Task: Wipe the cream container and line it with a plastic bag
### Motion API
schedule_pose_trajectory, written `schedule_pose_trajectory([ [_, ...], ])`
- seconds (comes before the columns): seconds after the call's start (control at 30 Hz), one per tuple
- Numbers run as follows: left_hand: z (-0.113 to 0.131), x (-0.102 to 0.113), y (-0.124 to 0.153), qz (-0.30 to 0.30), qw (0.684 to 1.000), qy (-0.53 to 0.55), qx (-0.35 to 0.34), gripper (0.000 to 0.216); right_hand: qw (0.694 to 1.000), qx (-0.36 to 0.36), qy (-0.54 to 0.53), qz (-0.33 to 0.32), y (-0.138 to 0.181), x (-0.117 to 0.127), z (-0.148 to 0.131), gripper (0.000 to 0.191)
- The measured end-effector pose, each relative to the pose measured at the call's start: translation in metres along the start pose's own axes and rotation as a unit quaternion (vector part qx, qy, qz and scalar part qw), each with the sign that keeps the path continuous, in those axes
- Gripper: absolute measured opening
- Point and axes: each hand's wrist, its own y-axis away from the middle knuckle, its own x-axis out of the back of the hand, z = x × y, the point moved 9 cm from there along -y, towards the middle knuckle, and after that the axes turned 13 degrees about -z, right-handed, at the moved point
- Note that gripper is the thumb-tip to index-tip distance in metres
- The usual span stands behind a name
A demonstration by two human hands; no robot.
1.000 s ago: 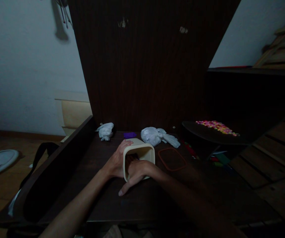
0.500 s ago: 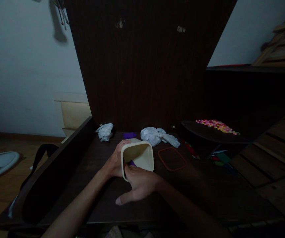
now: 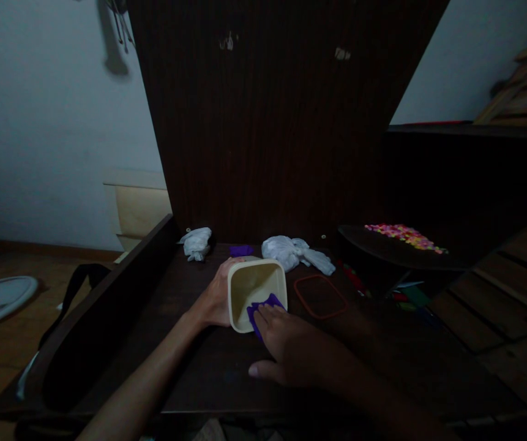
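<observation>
A cream plastic container [image 3: 243,294] is tipped with its open mouth facing me. My left hand [image 3: 218,295] wraps around its left side and holds it above the dark table. With its fingers on a purple cloth [image 3: 270,302], my right hand [image 3: 291,344] presses at the container's lower right inner wall and rim. The right thumb sticks out to the left, away from the cloth. To the right of the container lies a thin orange-red rounded-square lid or ring [image 3: 322,318].
Two knotted white plastic bags [image 3: 196,244] [image 3: 281,251] and a folded purple piece [image 3: 242,250] lie along the back panel. Small colourful pieces [image 3: 405,236] cover a dark shelf at right, with pens or similar items beneath. A raised board [image 3: 120,306] borders the left side.
My right hand has moved right and partly out of the container, bringing the purple cloth from deep inside to the lower right rim. My left hand keeps its hold.
</observation>
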Motion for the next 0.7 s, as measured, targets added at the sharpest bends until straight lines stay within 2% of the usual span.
schedule_pose_trajectory([
  [0.13, 0.006, -0.001, -0.003, 0.0, 1.0, 0.004, -0.019, 0.124, 0.998, -0.013, 0.044, -0.044, -0.028, 0.002, 0.002, 0.117],
  [0.23, 0.006, -0.001, -0.003, 0.01, 1.0, 0.006, -0.02, 0.124, 0.996, -0.023, 0.061, -0.069, -0.054, 0.005, 0.009, 0.124],
  [0.37, 0.004, -0.001, 0.0, 0.008, 1.0, 0.003, -0.008, 0.127, 0.995, -0.013, 0.038, -0.097, -0.085, 0.009, 0.015, 0.133],
  [0.47, 0.003, -0.001, 0.001, 0.004, 1.0, 0.002, -0.001, 0.128, 0.994, -0.014, 0.032, -0.099, -0.097, 0.014, 0.017, 0.141],
  [0.53, 0.003, -0.002, 0.001, 0.001, 1.0, -0.001, -0.002, 0.127, 0.992, -0.015, 0.051, -0.113, -0.098, 0.013, 0.016, 0.138],
  [0.63, 0.002, -0.005, 0.002, -0.001, 1.0, -0.005, -0.004, 0.127, 0.986, -0.001, 0.072, -0.153, -0.098, 0.005, 0.009, 0.116],
  [0.7, 0.001, -0.006, 0.002, 0.003, 1.0, -0.004, -0.004, 0.127, 0.986, 0.021, 0.061, -0.153, -0.099, 0.002, 0.002, 0.103],
])
